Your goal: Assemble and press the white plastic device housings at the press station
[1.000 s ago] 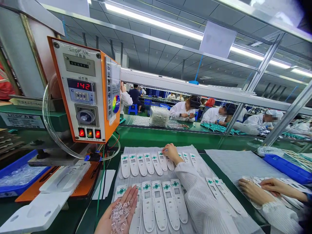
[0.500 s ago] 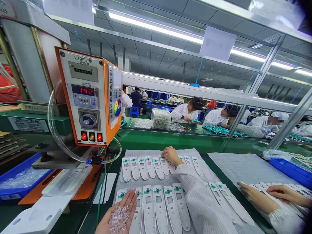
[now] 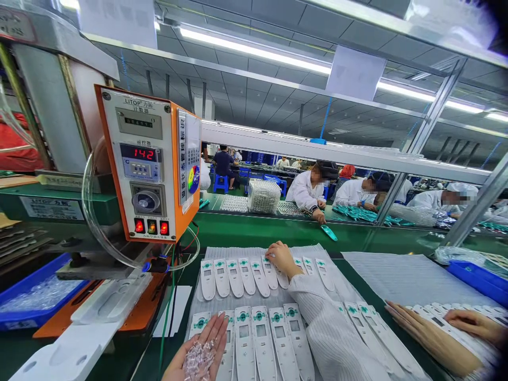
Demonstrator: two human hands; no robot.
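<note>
My left hand [image 3: 198, 352] lies palm up at the bottom edge, fingers stretched out, cupping a small heap of clear plastic bits [image 3: 198, 360]. My right hand [image 3: 280, 256], in a white ribbed sleeve, reaches forward with its fingers curled down onto the far row of white casings [image 3: 234, 275] with green marks. What the fingertips pinch, if anything, is hidden. A nearer row of white casings [image 3: 257, 338] lies between both hands, all on a ribbed white sheet [image 3: 216, 301].
An orange and white LITOP control box [image 3: 148, 169] reading 142 stands at left over a white fixture [image 3: 107, 299]. A blue bin [image 3: 37, 296] of clear bits sits far left. A co-worker's hands [image 3: 428, 328] handle casings at right. Other people work across the green belt [image 3: 270, 230].
The view has tilted slightly, so everything sits lower in frame. My right hand stays on the far row of casings. A person across the belt has reached an arm down to it.
</note>
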